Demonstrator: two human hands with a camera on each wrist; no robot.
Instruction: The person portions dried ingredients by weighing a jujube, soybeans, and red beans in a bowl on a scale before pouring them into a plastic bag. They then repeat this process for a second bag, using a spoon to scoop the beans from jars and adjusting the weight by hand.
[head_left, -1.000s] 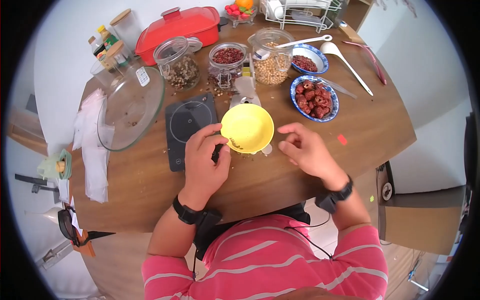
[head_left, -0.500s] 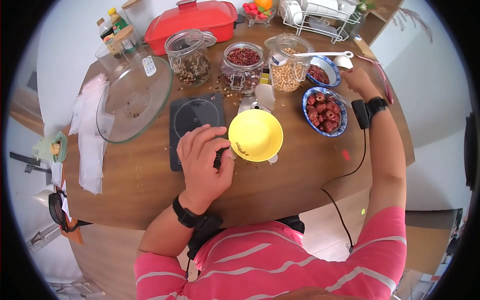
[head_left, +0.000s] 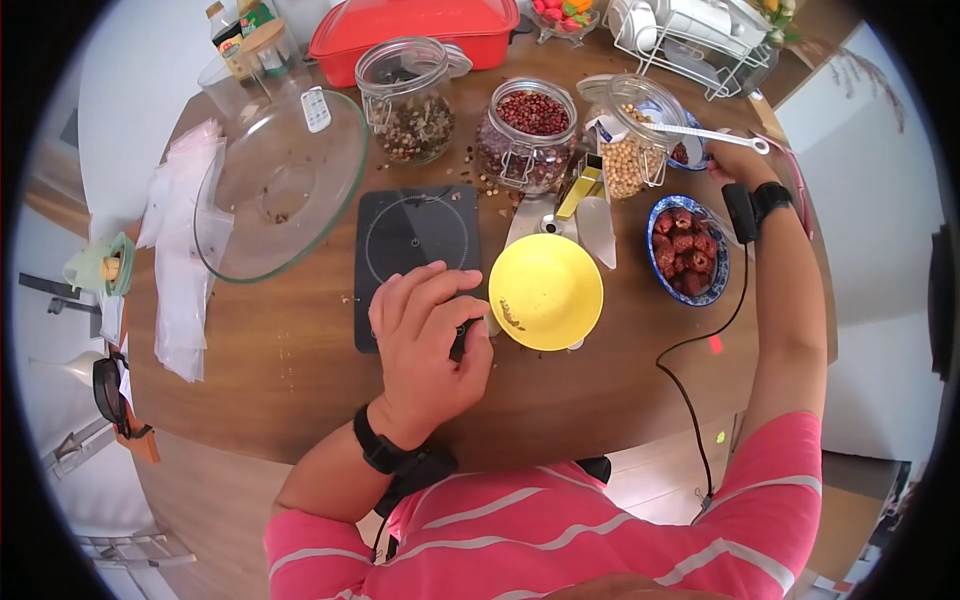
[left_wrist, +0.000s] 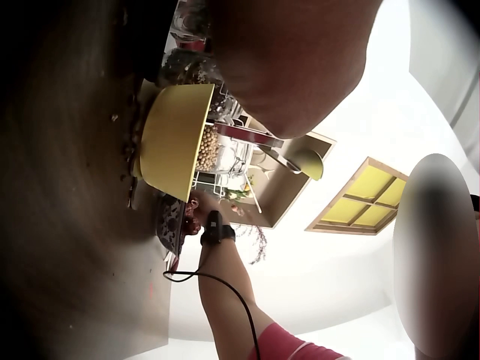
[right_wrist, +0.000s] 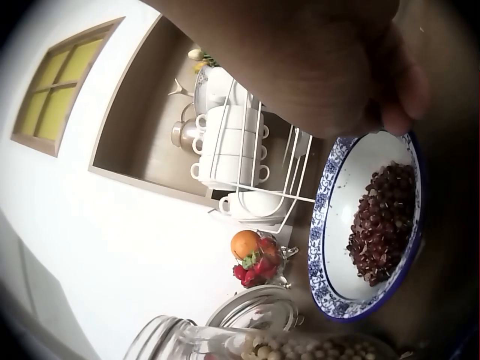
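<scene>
The yellow bowl [head_left: 546, 292], with small dark bits inside, stands near a metal scoop-like piece [head_left: 597, 232]. My left hand [head_left: 430, 350] is at its left side, fingers loosely bent and holding nothing, the tips close to its rim. At the right back, my right hand [head_left: 742, 165] is at the small blue-and-white bowl of dark red beans. The right wrist view shows that bowl [right_wrist: 339, 225], with curled fingers [right_wrist: 399, 112] at its rim; the hold itself is partly hidden. In front of it stands the bowl of dried red fruit [head_left: 686, 250].
Open jars of mixed dried pieces [head_left: 410, 110], red beans [head_left: 526, 135] and pale beans [head_left: 625, 165] line the back. A black electronic plate [head_left: 415, 235], a large glass dish [head_left: 285, 190] and plastic bags [head_left: 185, 290] lie left. A white spoon [head_left: 715, 133] crosses the pale-bean jar.
My right hand has left the yellow bowl's right side and reached back to the small bean bowl. My left hand has stayed beside the yellow bowl. The head view has shifted.
</scene>
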